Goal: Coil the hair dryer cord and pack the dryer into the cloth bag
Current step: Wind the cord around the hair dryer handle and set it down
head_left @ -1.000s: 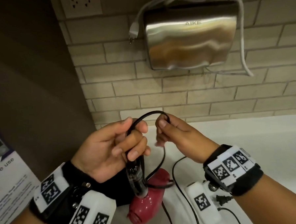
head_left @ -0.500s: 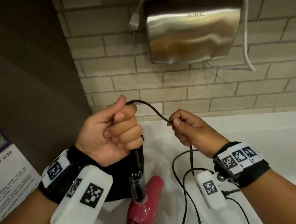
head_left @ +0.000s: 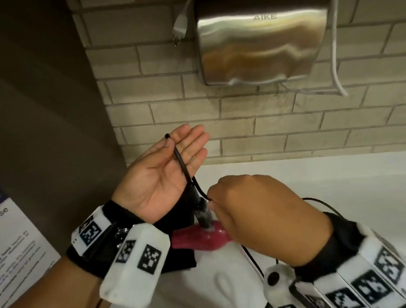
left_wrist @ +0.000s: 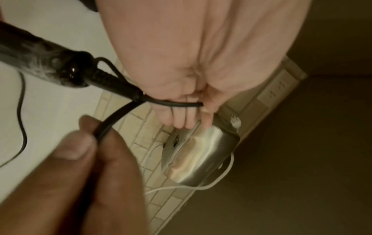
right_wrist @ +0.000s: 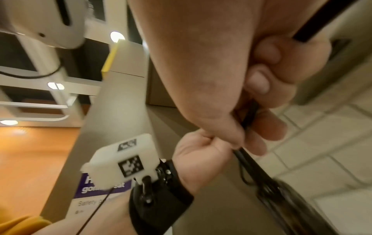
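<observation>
While the coiling was only just under way, my right hand (head_left: pixel 259 212) sat nearest me, fingers pinched on the black cord (head_left: pixel 182 163) just beside the dryer's handle (head_left: pixel 201 212), thumb and forefinger clamping it, as the left wrist view showed plainly. Below that hand the red hair dryer (head_left: pixel 197 240) hung over the white table (head_left: pixel 340 182), its handle pointing up toward my left palm; whether its body touched the table I could not tell. Slack cord trailed off across the table behind my right wrist, a good length not yet gathered.

Up and to the left, my left hand (head_left: pixel 161 179) was palm up, fingers straight and together, the cord lying across the palm with its bend tucked at the forefinger. Nothing gripped there; it was a form to wind on, I judged. Under that wrist lay the dark cloth bag (head_left: pixel 179 261), flat on the table, touching or very near the dryer's nozzle.

Next move, as I read it: carry the pinched cord up and round the open hand, laying a loop, then close the left fingers to trap it. That wanted steady tension so the dryer would not swing.

Room was fair: bare table to the right, a dark panel close on the left, the brick wall (head_left: pixel 243 128) behind, with the steel hand dryer (head_left: pixel 259 37) higher up.
</observation>
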Motion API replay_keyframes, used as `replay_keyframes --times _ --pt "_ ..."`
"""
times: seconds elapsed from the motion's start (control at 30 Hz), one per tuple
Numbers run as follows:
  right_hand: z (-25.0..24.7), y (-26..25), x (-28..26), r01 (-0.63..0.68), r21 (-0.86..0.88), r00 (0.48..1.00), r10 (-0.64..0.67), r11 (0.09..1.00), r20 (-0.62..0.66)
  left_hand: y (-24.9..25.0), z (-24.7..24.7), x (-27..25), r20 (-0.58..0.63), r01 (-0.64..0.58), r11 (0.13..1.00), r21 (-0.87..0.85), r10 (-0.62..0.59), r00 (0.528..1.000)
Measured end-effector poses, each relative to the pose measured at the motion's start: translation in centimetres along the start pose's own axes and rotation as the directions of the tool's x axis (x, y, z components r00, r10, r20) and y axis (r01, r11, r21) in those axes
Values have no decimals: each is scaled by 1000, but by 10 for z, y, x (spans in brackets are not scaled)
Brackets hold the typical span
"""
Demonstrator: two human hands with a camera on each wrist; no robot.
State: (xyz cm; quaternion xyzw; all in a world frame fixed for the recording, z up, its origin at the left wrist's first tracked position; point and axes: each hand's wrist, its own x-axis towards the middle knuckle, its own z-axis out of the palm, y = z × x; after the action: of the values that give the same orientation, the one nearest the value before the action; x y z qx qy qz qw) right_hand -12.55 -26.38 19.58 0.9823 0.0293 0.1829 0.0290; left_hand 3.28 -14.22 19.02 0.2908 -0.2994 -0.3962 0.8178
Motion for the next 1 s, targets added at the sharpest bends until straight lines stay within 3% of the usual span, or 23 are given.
replay_keyframes --times 0.1,0.2,0.3,0.4,0.53,0.6,0.7,0.83,0.9,1.0 --pt "-17 -3 2 60 -109 993 -49 992 104 -4 13 -2 -106 -10 993 119 23 994" --pt "-31 -9 14 129 -165 981 -101 978 165 -9 23 -8 -132 -16 959 282 55 990" --pt "-48 -7 26 171 -38 979 -166 985 116 -13 31 -18 -108 53 857 513 2 994" --pt "-55 7 29 194 69 980 -197 979 39 -14 39 -23 -120 155 783 602 -103 987" --pt "-43 32 34 74 446 995 -94 892 22 -8 39 -24 -164 319 562 763 -310 937" --pt "-36 44 37 -50 605 995 -9 795 95 -5 38 -23 -185 390 519 761 -402 897" --pt "-26 63 38 -189 803 975 7 565 224 -4 32 -21 -131 447 609 656 -491 861" --pt "-11 68 30 -196 943 977 -30 271 211 0 17 -21 37 559 748 357 -609 792" --pt "-8 69 28 -197 963 974 -74 185 213 4 12 -22 149 566 776 277 -617 773" --pt "-3 75 22 -245 963 952 -160 115 262 11 7 -25 199 537 814 221 -577 792"
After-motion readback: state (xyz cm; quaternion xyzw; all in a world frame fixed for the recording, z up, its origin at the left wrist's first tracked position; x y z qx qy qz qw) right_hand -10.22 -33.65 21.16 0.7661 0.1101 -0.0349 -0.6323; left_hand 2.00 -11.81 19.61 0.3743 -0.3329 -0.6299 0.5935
